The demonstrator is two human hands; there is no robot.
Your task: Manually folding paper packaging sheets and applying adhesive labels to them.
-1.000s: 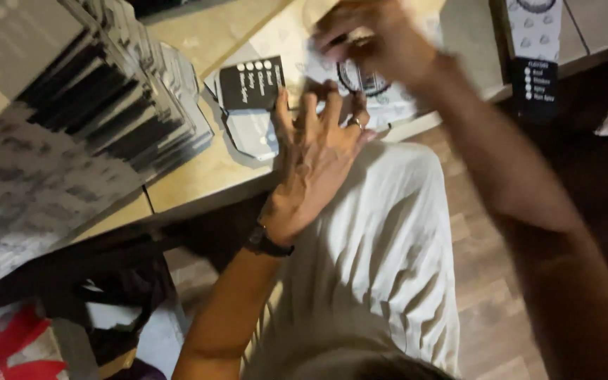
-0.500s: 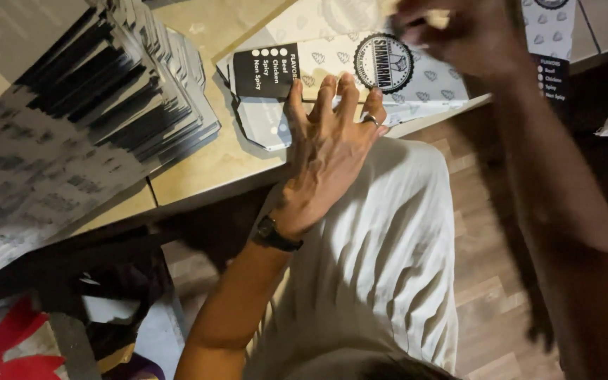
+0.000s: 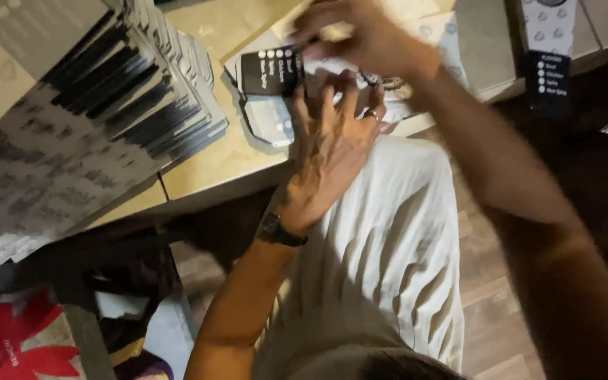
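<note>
Black-and-white flat cartons (image 3: 86,119) stacked left of left hand (image 3: 332,151).

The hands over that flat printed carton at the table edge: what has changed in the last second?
The right hand swung away to the right, baring the round emblem, and is now back over the flat carton, covering most of it. The left hand stayed spread at the carton's near edge. The stack of flat cartons looks untouched.

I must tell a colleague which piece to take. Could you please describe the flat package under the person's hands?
On the pale wooden table, right of the big fanned stack of flat packages, lies one flat white cardboard package under the left hand. Its black end panel with white dots faces up, and it lies apart from the stack.
</note>
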